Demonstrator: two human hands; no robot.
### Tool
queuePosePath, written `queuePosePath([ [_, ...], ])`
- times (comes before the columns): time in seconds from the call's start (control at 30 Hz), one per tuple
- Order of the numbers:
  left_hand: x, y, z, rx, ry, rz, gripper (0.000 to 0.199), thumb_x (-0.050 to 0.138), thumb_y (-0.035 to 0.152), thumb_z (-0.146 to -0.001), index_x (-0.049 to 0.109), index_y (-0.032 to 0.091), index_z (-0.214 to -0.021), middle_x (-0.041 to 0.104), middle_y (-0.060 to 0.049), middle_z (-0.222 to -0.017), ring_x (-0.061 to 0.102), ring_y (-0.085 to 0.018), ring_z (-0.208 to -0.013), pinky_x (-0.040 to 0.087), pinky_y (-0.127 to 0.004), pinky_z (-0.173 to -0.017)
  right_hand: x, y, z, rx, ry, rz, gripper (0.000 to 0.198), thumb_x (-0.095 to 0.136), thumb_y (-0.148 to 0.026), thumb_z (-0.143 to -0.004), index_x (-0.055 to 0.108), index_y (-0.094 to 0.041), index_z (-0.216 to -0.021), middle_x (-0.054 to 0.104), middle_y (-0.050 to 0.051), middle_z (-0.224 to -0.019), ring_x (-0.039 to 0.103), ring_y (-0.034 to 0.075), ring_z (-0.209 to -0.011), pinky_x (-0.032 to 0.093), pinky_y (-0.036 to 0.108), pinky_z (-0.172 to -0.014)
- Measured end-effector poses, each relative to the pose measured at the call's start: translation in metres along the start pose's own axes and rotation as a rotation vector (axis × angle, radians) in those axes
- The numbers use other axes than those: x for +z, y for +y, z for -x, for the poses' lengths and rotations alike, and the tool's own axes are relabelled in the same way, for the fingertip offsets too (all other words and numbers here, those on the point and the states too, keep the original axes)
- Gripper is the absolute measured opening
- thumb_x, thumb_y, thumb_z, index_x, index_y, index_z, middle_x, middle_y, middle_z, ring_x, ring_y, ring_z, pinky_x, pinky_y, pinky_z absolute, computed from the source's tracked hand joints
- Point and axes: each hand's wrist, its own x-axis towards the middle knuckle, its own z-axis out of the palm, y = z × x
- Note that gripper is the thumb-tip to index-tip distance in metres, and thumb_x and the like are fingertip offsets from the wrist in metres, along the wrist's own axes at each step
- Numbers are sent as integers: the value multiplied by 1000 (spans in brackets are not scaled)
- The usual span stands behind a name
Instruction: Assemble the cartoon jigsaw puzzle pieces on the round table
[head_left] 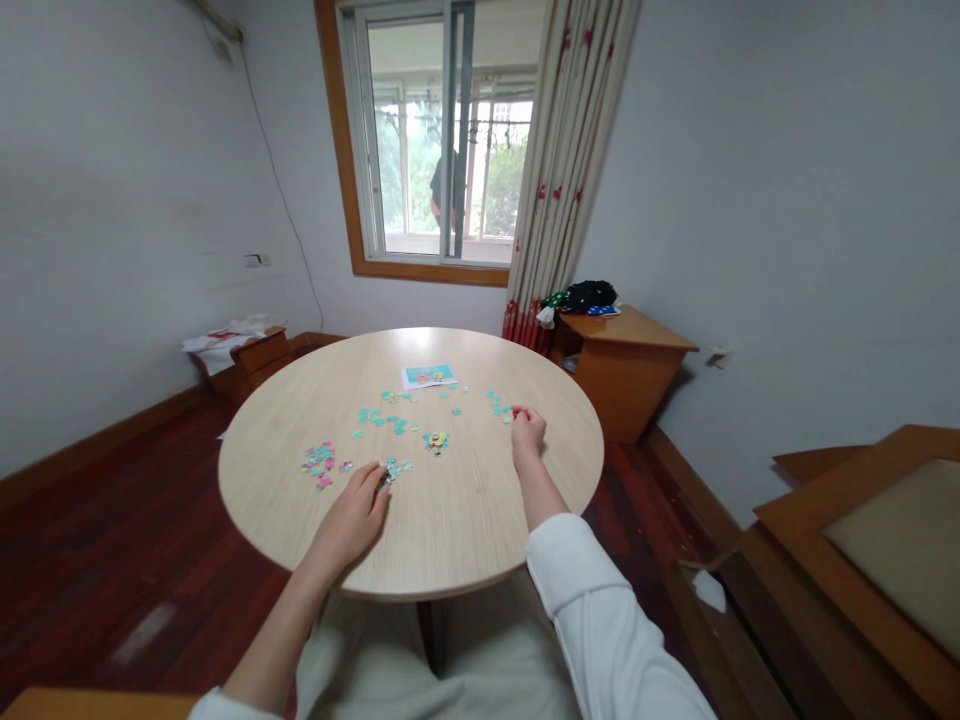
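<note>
On the round table my left hand (361,512) lies low, fingers stretched forward beside a small group of teal and dark puzzle pieces (397,468). My right hand (529,434) is curled with its fingertips pinched together, next to teal puzzle pieces (496,403) on the right. What the pinch holds, if anything, is too small to make out. Between the hands sits a joined yellow cartoon-figure section (436,442). Pink pieces (321,458) form a cluster on the left, and more teal pieces (370,416) are scattered farther back. Behind them lies a printed reference picture (429,376).
The pale round table (465,540) stands before a window (442,140) with a curtain (559,180). A wooden cabinet (626,370) bearing cloths is at the back right, and a low cabinet (259,355) with papers at the left. A wooden chair (847,540) stands at right. Someone (444,190) is outside.
</note>
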Motion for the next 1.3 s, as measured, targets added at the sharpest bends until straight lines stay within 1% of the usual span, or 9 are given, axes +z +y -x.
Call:
queuePosePath([
  [0.2, 1, 0, 0, 2, 10, -6, 42, 36, 34, -89, 59, 12, -116, 57, -17, -126, 53, -26, -120, 40, -46, -104, 0, 5, 1, -55, -91, 111, 30, 41, -19, -63, 69, -24, -71, 71, 1, -81, 62, 17, -79, 46, 26, -73],
  [0.3, 1, 0, 0, 8, 4, -16, 42, 35, 33, -89, 59, 12, -116, 57, -17, -127, 53, -26, -119, 41, -45, -104, 0, 5, 2, -65, -116, 135, 31, 41, -18, -63, 70, -23, -73, 72, 2, -85, 63, 17, -81, 46, 27, -76],
  [0.47, 0, 1, -1, 18, -6, -25, 41, 37, 33, -89, 61, 12, -113, 60, -16, -124, 54, -26, -118, 41, -45, -104, 1, 1, 8, -72, -130, 157, 28, 43, -19, -63, 70, -24, -70, 72, 2, -82, 63, 18, -81, 46, 27, -77],
  [0.63, 0, 0, -1, 28, -7, -17, 40, 37, 33, -89, 61, 13, -113, 60, -15, -123, 54, -26, -118, 41, -45, -104, 1, -3, 8, -51, -108, 129, 25, 41, -21, -62, 66, -23, -66, 70, 1, -74, 62, 17, -75, 46, 26, -71],
  [0.8, 0, -2, 0, 26, -16, -20, 42, 36, 33, -89, 61, 10, -113, 59, -17, -124, 54, -26, -118, 41, -44, -104, 2, -4, 5, -35, -92, 91, 22, 41, -23, -61, 63, -21, -64, 67, -1, -66, 61, 17, -69, 45, 26, -68],
  [0.97, -1, -1, -1, 28, 10, -3, 40, 37, 34, -88, 61, 13, -112, 61, -16, -122, 55, -26, -116, 42, -47, -103, 2, -3, 7, -33, -86, 79, 22, 41, -23, -60, 62, -22, -62, 66, -1, -65, 60, 16, -69, 44, 25, -66],
  [1.03, 0, -1, -1, 32, 16, 4, 40, 37, 34, -88, 62, 13, -112, 61, -16, -121, 55, -27, -116, 42, -46, -103, 2, -1, 7, -34, -89, 81, 22, 41, -23, -61, 63, -22, -62, 66, -1, -66, 60, 17, -69, 44, 25, -65],
  [1.17, 1, -2, 0, 39, 39, 17, 39, 39, 35, -87, 62, 14, -111, 61, -15, -121, 55, -27, -116, 41, -47, -104, 0, 0, 1, -43, -110, 86, 21, 43, -24, -62, 64, -23, -62, 66, -1, -65, 60, 16, -68, 45, 25, -65],
  [1.3, 1, -4, 0, 46, 64, 31, 38, 39, 34, -87, 63, 15, -110, 61, -14, -120, 55, -27, -116, 42, -48, -103, -4, -2, -11, -56, -133, 106, 21, 45, -21, -61, 66, -23, -63, 66, -1, -64, 59, 17, -67, 45, 26, -67],
])
